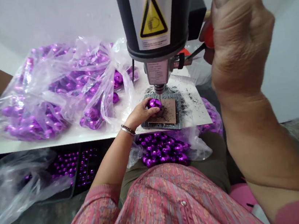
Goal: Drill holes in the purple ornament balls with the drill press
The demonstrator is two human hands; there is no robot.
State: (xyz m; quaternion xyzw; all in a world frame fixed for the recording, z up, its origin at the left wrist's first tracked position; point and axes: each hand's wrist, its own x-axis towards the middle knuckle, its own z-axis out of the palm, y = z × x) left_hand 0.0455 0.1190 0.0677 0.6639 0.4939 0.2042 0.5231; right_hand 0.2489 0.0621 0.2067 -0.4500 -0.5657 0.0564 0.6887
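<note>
A shiny purple ball [154,104] is held just above a brown pad [167,111], under the bit of a small drill [151,20], by the left hand [138,114], with its fingers curved over the ball. A red-handled tool [209,36] is gripped in the closed fingers of the raised right hand [239,41]. Plastic bags [53,91] of purple balls are laid on the white table [199,114] beside the drill

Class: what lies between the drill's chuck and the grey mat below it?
In the head view: a thin bit, a shiny purple ball held by the left hand, and a brown card pad on the mat.
</note>
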